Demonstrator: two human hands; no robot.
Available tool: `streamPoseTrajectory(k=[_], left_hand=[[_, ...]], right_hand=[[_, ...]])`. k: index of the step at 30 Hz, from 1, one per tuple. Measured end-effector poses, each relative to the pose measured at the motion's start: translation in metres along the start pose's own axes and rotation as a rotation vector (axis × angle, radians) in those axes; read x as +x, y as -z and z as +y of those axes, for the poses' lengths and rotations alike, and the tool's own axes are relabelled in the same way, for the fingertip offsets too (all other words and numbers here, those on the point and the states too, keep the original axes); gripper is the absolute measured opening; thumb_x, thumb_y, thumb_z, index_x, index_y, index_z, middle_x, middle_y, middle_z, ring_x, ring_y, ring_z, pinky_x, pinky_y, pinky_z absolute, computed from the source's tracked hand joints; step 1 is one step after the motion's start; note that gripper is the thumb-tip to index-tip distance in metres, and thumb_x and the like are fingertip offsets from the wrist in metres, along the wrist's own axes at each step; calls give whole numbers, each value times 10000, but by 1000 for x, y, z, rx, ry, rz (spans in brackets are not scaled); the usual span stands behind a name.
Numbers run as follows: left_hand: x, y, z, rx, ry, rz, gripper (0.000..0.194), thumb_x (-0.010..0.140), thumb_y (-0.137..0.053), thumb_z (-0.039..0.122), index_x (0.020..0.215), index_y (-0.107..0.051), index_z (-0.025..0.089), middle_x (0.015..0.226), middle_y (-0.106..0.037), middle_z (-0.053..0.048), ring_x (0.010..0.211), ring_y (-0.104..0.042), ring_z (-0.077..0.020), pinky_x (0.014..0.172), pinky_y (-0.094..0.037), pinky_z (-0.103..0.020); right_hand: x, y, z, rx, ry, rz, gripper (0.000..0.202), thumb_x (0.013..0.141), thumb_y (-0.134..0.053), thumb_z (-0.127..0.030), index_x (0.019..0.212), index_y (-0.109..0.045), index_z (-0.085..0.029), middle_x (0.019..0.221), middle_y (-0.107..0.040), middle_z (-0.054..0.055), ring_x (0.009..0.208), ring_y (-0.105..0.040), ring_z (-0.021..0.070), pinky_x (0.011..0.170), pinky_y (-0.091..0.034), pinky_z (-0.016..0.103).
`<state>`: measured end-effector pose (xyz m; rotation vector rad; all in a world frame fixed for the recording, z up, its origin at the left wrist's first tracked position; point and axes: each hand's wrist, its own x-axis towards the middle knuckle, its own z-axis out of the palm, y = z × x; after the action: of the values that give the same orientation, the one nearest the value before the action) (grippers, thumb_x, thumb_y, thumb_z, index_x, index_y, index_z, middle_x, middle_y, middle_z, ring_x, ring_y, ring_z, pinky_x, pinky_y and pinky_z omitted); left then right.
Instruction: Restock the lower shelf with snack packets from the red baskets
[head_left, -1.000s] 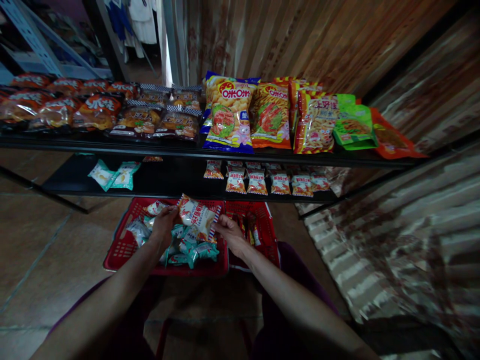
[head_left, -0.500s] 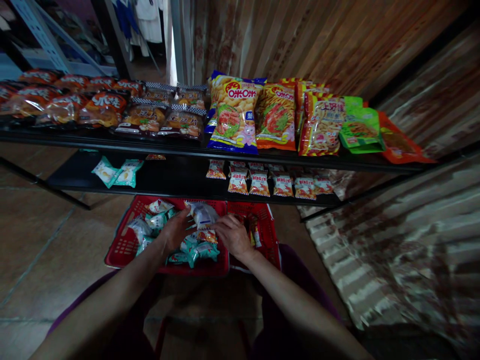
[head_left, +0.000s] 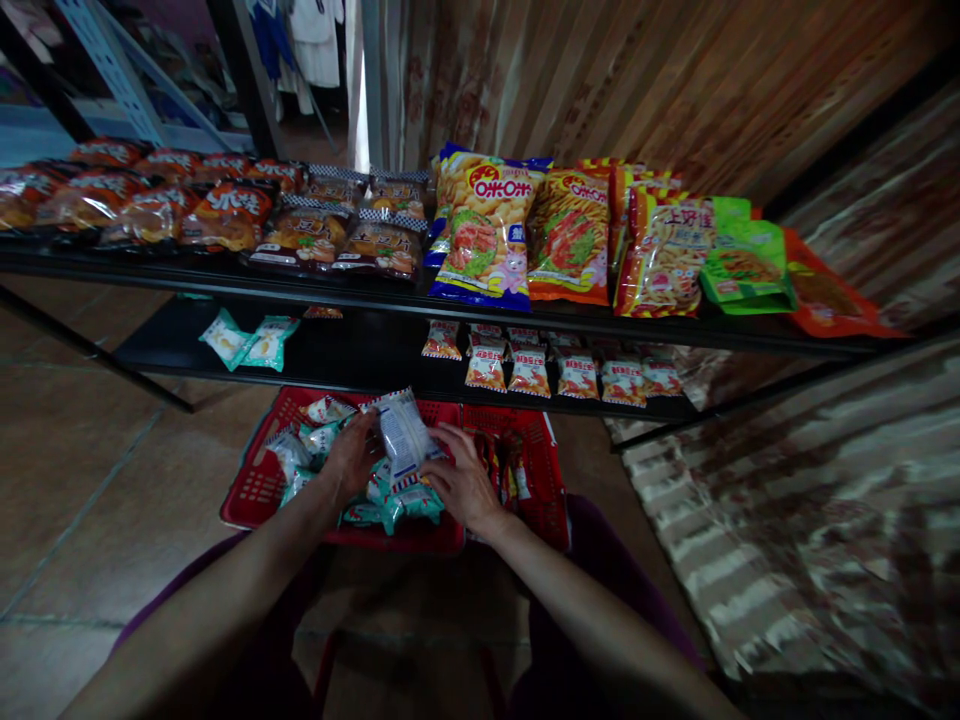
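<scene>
Left hand (head_left: 352, 456), right hand (head_left: 465, 480) holding white packet (head_left: 403, 432) between them, over red basket (head_left: 259, 487); fine print unreadable. Above left hand: brown pack (head_left: 379, 248), "土豆片". Above right: blue-edged bag (head_left: 481, 235), "咪咪"; farther right, red-yellow bag (head_left: 664, 255), "上好佳".

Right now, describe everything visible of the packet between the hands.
The packet looks like puffed plastic film: pale, with blue print facing the camera and striped ends. It appears sealed and slants above teal packets in the red basket. The right hand touches its lower right edge; the left hand is at its left, contact unclear.
</scene>
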<state>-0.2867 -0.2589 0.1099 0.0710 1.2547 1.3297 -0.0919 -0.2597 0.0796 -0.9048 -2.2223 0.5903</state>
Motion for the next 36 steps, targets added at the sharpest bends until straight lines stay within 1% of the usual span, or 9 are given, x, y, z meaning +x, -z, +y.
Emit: streamPoseTrajectory(k=[2,4,7,9,13,17,27,31,36], left_hand=[[0,0,2,-25,-20,23,46,819,-550,214,804,-539,172,699,-586,2,595,-581,-120,554,-466,-246],[0,0,5,-52,-30,55,63,837,-526,211,791,-537,171,685,-581,5,598,-582,-118,565,-472,-247],[0,0,6,-82,-32,57,74,853,-504,206,800,-542,171,697,-595,1,616,-591,-121,600,-486,-256],[1,1,3,-89,-35,26,50,848,-507,188,821,-547,174,728,-616,-3,644,-604,-124,625,-492,-259],[6,3,-6,-105,-58,-10,16,826,-537,172,811,-537,177,740,-625,-5,661,-609,-124,628,-491,-259],[10,4,-9,-100,-53,-23,40,816,-560,189,798,-527,175,708,-610,-3,643,-603,-128,613,-486,-262],[2,1,1,-36,-73,-39,34,811,-566,199,806,-564,165,748,-637,-16,661,-604,-130,608,-466,-258],[1,1,4,-75,-77,-32,33,799,-564,154,776,-545,166,754,-642,-11,664,-604,-130,606,-464,-255],[1,2,3,-52,-50,-66,62,746,-595,138,778,-547,161,735,-635,-8,639,-592,-126,592,-455,-249]], right_hand=[[1,-3,1,143,-158,86,193,778,-576,-116,898,-676,-229,1374,-460,89,1321,-362,284,1077,-331,517],[4,-3,1,412,-405,169,290,765,-598,-182,1048,-619,-241,1349,-484,97,1266,-445,268,1057,-366,512],[9,-1,0,945,-827,190,407,761,-637,-370,1144,-540,-271,1115,-621,62,1023,-615,220,895,-516,444],[11,0,-2,1194,-984,150,449,700,-710,-452,1079,-563,-261,943,-660,27,843,-653,189,792,-558,402],[12,-1,-5,1291,-999,101,452,552,-852,-394,891,-632,-191,802,-681,7,678,-647,140,721,-564,336],[10,-4,-4,1264,-1023,90,441,512,-870,-382,842,-678,-161,756,-704,19,623,-650,136,668,-560,309],[13,-2,-7,1200,-1065,148,420,421,-882,-382,731,-718,-152,687,-708,17,575,-628,132,619,-530,286],[14,0,-7,1211,-1006,179,380,449,-876,-388,714,-711,-171,707,-706,5,624,-623,130,661,-522,288],[20,10,-1,1206,-1024,259,385,561,-818,-470,855,-736,-236,897,-730,-1,789,-631,133,710,-486,251]])
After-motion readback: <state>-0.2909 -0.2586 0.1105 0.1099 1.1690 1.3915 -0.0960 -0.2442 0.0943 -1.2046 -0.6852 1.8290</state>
